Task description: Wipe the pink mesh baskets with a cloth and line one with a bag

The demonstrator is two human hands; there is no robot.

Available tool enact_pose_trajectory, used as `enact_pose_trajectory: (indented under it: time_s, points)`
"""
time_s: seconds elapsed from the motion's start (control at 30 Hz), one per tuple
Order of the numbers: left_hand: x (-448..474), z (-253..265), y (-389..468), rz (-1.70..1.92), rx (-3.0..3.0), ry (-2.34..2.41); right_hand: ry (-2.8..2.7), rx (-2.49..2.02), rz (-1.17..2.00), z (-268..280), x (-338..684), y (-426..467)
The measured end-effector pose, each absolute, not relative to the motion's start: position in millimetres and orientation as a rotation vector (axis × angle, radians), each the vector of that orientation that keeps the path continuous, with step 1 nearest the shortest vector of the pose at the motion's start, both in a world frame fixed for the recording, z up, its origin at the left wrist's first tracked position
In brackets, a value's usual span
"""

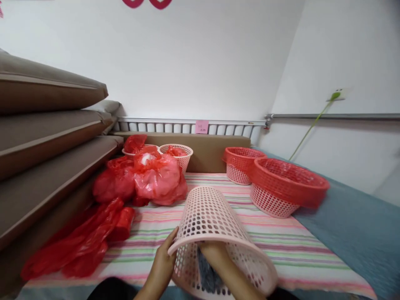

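Observation:
A pink perforated plastic basket [215, 216] lies on its side, its mouth tilted down toward me. My left hand [168, 252] is closed around the left part of its rim. Through the mouth, my right hand [214, 252] reaches inside; the basket wall partly hides its fingers. A dark grey cloth [208, 273] trails from this hand along the inside of the basket.
Red plastic bags [159, 179] stand on the striped sheet [156, 225], with a red bag roll [123, 223] nearer me. Two red-lined baskets [281, 196] stand at right, more baskets [184, 160] behind the bags. Stacked cushions [53, 150] border the left.

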State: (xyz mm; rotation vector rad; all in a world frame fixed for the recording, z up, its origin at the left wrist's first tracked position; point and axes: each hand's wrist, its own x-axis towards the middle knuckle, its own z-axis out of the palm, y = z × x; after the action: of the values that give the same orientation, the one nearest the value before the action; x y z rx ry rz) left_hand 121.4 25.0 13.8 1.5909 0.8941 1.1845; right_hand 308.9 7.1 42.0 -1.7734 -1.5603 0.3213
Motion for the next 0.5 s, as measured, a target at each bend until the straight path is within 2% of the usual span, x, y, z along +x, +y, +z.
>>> enact_pose_trajectory:
  time_s: [0.17, 0.33, 0.5]
  points:
    - [143.5, 5.7, 50.7, 1.06, 1.585, 0.787, -1.496, -1.957, 0.24, -0.1, 319.5, 64.7]
    - [132.3, -48.0, 73.2, 0.952, 1.292, 0.786, -1.61, -2.091, 0.021, -48.6, 307.2, 65.6]
    - [122.0, -87.7, 89.5, 0.947, 1.09, 0.56, -1.688, -2.106, -0.157, -68.1, 299.8, 76.8]
